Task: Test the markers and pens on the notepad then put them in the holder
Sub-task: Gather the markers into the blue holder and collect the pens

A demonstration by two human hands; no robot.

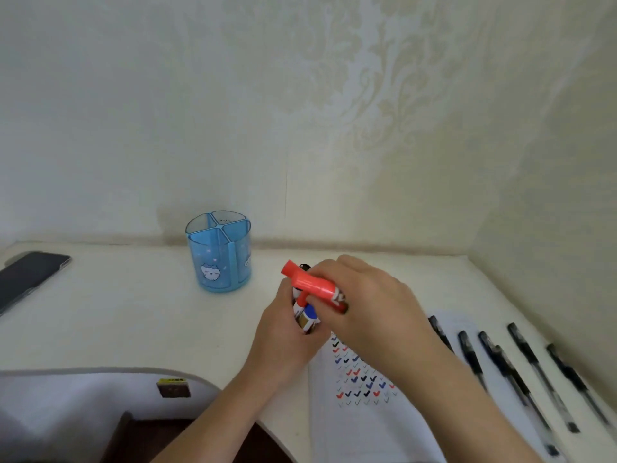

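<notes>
The white bench (pixel 133 329) spreads away from the grip on every side and meets a patterned wall behind. The notepad (pixel 367 429) lies open below and to the right of the grip, under the right forearm. Its page carries rows of small red, blue and black ticks and no words. A dark phone (pixel 26 279) lies flat far to the left of the grip.

The blue holder (pixel 218 259) stands upright up and to the left of the grip, near but apart from it. It is split into compartments and has a white cat face printed on its wall. There is faint lettering on its top, too small to read.

The right hand (pixel 370 305) curls its fingers round a red marker (pixel 310 282). The marker's long axis runs slantwise: its red end points up-left toward the holder, and its labelled end lies down-right under the fingers. The print on that label is blurred.

The left hand (pixel 283 342), just below and touching, grips a bundle of markers (pixel 307 317) roughly upright. One blue end faces the camera, and the label there cannot be read.

Six black-capped pens (pixel 527 352) lie right of the grip, side by side, caps pointing away. One lies on the notepad and the rest just beside it.
</notes>
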